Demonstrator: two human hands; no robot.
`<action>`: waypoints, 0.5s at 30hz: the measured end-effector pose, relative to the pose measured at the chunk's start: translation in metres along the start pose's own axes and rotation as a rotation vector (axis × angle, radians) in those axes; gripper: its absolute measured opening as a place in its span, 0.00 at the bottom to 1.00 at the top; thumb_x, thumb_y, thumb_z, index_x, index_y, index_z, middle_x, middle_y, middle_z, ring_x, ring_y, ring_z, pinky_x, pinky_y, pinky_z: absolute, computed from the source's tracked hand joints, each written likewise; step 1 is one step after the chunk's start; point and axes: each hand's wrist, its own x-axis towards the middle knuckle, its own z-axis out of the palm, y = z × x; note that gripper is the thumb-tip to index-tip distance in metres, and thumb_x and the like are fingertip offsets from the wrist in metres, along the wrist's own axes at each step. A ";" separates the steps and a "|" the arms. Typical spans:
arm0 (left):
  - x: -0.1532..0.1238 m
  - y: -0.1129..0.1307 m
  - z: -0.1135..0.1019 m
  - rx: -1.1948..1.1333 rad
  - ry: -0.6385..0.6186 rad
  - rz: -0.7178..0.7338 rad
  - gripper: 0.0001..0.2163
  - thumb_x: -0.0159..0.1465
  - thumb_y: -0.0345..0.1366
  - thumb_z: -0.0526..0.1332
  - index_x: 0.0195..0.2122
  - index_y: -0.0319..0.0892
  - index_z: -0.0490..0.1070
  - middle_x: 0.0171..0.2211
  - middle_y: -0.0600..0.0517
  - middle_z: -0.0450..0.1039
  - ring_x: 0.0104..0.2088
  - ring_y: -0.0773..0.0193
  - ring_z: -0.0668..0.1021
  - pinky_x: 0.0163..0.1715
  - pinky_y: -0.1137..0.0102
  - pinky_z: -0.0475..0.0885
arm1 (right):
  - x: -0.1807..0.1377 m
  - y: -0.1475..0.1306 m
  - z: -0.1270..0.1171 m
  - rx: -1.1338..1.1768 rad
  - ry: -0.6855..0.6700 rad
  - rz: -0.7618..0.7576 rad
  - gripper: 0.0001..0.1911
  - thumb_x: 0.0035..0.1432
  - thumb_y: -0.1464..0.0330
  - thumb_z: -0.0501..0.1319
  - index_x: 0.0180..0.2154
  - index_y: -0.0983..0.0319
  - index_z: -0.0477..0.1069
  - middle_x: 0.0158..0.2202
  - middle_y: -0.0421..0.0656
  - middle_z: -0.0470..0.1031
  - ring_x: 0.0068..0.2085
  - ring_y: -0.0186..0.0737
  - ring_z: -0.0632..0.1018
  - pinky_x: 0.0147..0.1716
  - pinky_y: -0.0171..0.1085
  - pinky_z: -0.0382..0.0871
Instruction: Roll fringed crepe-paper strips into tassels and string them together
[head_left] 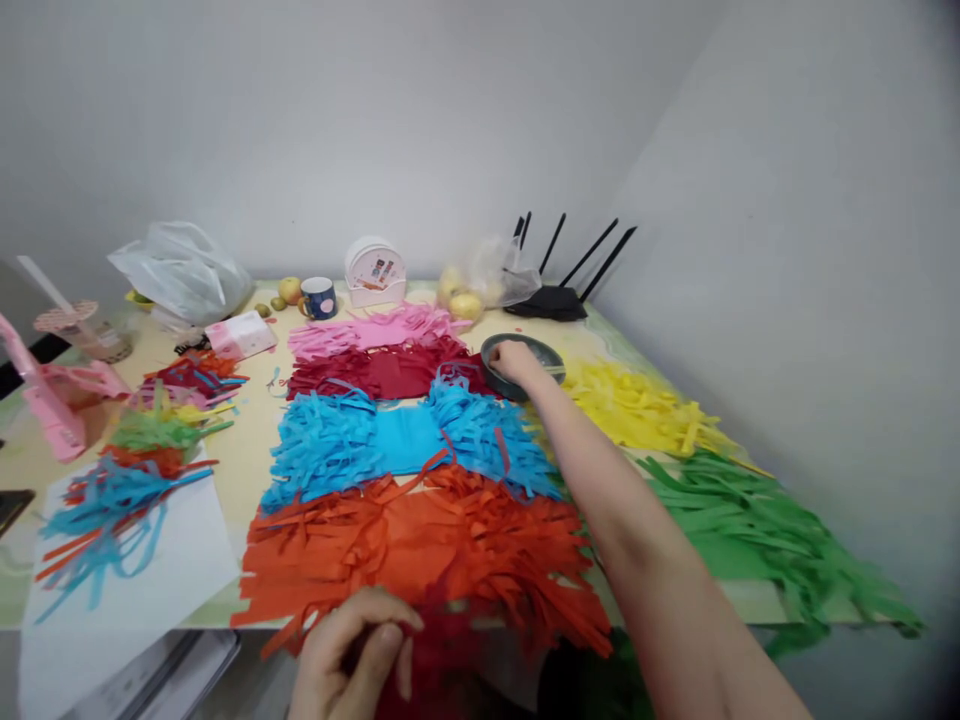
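My right hand [514,362] reaches far across the table and rests on the near rim of a dark round dish [541,352], fingers curled; what they hold is hidden. My left hand [352,652] is at the near table edge, fingers pinched together against a dark red fringed paper [442,660] just below the orange fringed sheet [420,545]. Beyond the orange sheet lie a blue fringed sheet [405,440], a dark red one [390,372] and a pink one [375,328].
Yellow fringed paper [637,410] and green fringed paper [742,520] lie along the right wall. Mixed paper strips [127,480] and a white sheet [127,570] sit left. A mug [319,297], plastic bags [184,270], fruit [465,305] and a black router [555,300] stand at the back.
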 end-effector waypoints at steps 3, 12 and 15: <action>0.001 0.003 0.013 -0.051 0.149 -0.168 0.21 0.61 0.56 0.63 0.33 0.39 0.76 0.18 0.56 0.66 0.18 0.72 0.67 0.21 0.76 0.60 | -0.002 0.006 -0.008 0.063 0.063 0.016 0.13 0.65 0.64 0.63 0.47 0.64 0.73 0.49 0.47 0.76 0.49 0.44 0.78 0.50 0.49 0.73; 0.005 0.009 0.010 -0.100 0.184 -0.069 0.14 0.62 0.47 0.66 0.37 0.42 0.68 0.23 0.54 0.75 0.22 0.70 0.70 0.24 0.76 0.65 | -0.122 -0.031 -0.040 0.526 0.283 -0.130 0.13 0.63 0.65 0.59 0.46 0.65 0.75 0.41 0.49 0.81 0.40 0.42 0.81 0.42 0.39 0.75; 0.004 0.014 0.007 -0.081 0.162 0.012 0.10 0.63 0.42 0.65 0.34 0.41 0.67 0.26 0.51 0.78 0.23 0.69 0.73 0.26 0.76 0.69 | -0.206 -0.065 -0.021 1.032 0.145 -0.312 0.12 0.56 0.61 0.67 0.38 0.61 0.77 0.36 0.44 0.81 0.36 0.40 0.80 0.37 0.38 0.75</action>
